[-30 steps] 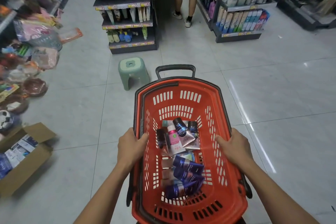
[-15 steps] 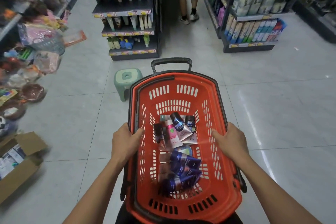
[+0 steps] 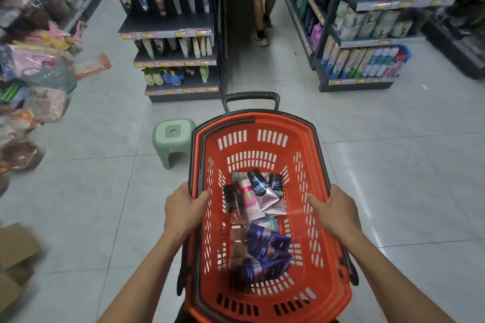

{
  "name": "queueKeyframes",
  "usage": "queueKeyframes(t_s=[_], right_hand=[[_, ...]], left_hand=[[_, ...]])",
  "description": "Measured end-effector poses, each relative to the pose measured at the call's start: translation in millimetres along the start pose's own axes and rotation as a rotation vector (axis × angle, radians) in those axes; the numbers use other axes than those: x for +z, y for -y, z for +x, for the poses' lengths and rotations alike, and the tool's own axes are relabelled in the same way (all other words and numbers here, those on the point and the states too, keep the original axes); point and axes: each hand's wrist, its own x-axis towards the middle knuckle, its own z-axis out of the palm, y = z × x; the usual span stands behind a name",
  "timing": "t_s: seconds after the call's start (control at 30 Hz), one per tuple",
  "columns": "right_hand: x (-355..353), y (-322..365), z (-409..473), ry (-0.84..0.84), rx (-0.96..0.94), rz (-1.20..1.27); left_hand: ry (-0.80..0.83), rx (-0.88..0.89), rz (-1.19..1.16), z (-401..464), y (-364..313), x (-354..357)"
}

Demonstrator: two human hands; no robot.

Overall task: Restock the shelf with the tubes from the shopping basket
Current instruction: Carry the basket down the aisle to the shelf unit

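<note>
The light around me was even and rather dim, coming from overhead. A pale streak of glare lay on the glossy floor tiles [image 3: 388, 220] to my right. The goods on the left rack [image 3: 31, 78] and the cardboard box [image 3: 15, 259] were smeared with blur. The wide lens bowed the shelves [image 3: 173, 60] outward at the edges. The red basket [image 3: 262, 123] showed sharp.

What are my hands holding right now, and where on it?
Both grip the red shopping basket: left hand on its left rim, right hand on its right rim.
</note>
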Motion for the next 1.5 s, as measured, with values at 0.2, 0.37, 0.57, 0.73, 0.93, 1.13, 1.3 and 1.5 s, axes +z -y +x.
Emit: queueKeyframes(t_s=[0.2, 0.37, 0.57, 0.73, 0.93, 1.13, 1.3, 1.5], right_hand=[[8.0, 83.0, 66.3, -0.027, 0.008, -0.008], [19.1, 139.3, 105.1, -0.055, 0.022, -0.011], [27.4, 183.9, 147.8, -0.039, 0.024, 0.009], [30.3, 207.7, 190.4, -0.023, 0.022, 0.029], [27.3, 229.8, 265.3, 0.006, 0.0, 0.079], [2.3, 257.1, 370.2, 0.048, -0.051, 0.093], [-30.4, 276.8, 451.2, 0.078, -0.081, 0.07], [-55.9, 287.5, 524.7, 0.103, -0.1, 0.081]], left_hand=[[0.048, 0.026, -0.018, 108.4, -30.4, -27.8], [0.061, 0.06, -0.014, 179.9, -48.5, -52.2], [0.08, 0.071, -0.013, 240.5, -65.4, -65.5], [0.08, 0.068, 0.011, 283.9, -83.3, -62.6], [0.051, 0.046, 0.024, 341.1, -125.7, -44.0], [-0.014, 0.008, 0.048, 408.5, -182.8, -11.1], [-0.063, -0.032, 0.022, 454.1, -232.3, 18.5], [-0.095, -0.055, 0.022, 499.2, -283.5, 49.1]])
